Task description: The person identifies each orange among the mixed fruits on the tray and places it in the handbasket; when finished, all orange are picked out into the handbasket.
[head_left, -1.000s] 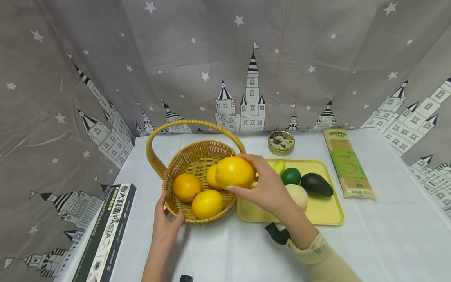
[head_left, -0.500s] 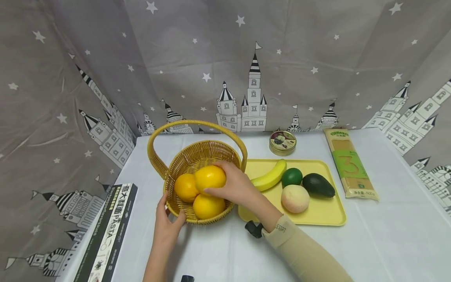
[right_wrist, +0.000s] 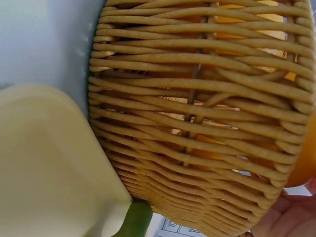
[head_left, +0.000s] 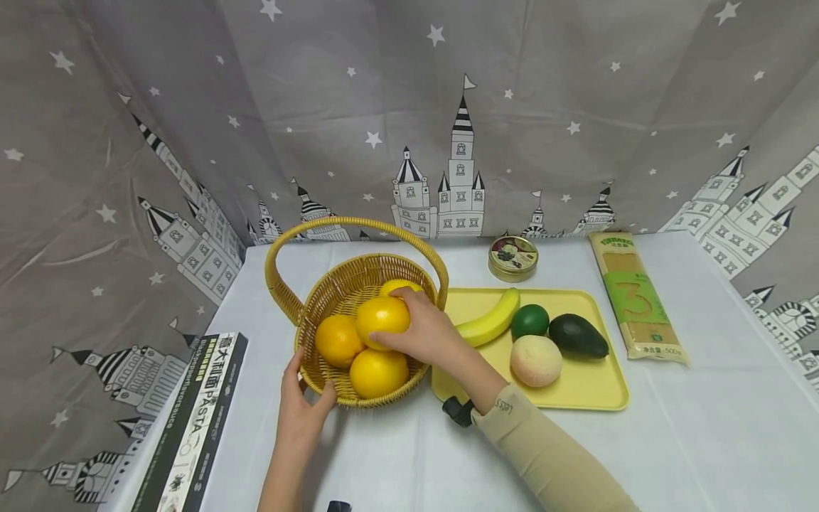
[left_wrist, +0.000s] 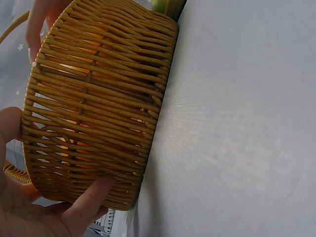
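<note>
A wicker basket (head_left: 348, 284) with a tall hoop handle (head_left: 352, 222) stands on the white tabletop. My left hand (head_left: 303, 416) grips its near left side; in the left wrist view, the fingers (left_wrist: 94, 197) press against the woven wall. Inside the basket, my right hand (head_left: 429, 331) holds an orange (head_left: 382, 321) between thumb and fingers, low over the other fruit. Around it lie an orange (head_left: 338, 343) at left, another (head_left: 379, 375) in front and a partly hidden yellow fruit (head_left: 401, 286) behind. Basket weave covers most of the right wrist view.
Right of the basket, a yellow tray (head_left: 589, 387) carries a banana (head_left: 493, 323), a green fruit (head_left: 530, 321), an avocado (head_left: 578, 336) and a peach (head_left: 536, 361). Behind are a round tin (head_left: 513, 259) and a pasta packet (head_left: 636, 299). Long boxes (head_left: 192, 427) lie left.
My right hand has carried the orange left and down, from above the basket's right side onto the fruit inside. Over the last half second it barely shifts. My left hand stays on the basket.
</note>
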{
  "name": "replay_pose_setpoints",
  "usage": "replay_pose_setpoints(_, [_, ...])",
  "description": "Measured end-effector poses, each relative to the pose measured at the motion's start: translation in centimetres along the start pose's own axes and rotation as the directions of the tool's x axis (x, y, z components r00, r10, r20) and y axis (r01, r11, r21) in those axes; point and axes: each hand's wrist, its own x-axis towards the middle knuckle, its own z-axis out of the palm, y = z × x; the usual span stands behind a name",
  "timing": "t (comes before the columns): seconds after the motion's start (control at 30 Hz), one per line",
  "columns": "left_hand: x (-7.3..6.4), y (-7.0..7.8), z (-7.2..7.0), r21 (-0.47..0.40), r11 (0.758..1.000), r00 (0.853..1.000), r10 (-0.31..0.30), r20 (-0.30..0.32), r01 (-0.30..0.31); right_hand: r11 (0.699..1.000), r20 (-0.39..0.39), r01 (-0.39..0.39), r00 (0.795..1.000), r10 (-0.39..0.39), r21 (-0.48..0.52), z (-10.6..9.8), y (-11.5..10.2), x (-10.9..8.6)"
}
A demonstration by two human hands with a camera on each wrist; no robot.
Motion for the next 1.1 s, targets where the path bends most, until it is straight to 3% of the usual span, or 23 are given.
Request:
replay_pose_setpoints(0.37, [0.0, -0.1, 0.0, -0.003, 1.0, 1.0, 0.005, -0.002, -0.005, 1.0, -0.033, 0.029, 0.999, -0.029, -0.011, 0.4, 0.1, 0.4])
replay_pose_setpoints(0.97, [-0.1, 0.0, 0.0, 0.001, 1.0, 1.0, 0.005, -0.004, -0.005, 0.99, -0.049, 0.055, 0.997, -0.062, -0.133, 1.7, 0.8, 1.1])
replay_pose_setpoints(1.1, [-0.1, 0.0, 0.0, -0.002, 1.0, 1.0, 0.004, -0.005, -0.004, 0.979, -0.047, 0.048, 0.997, -0.058, -0.198, 1.9, 0.8, 1.2])
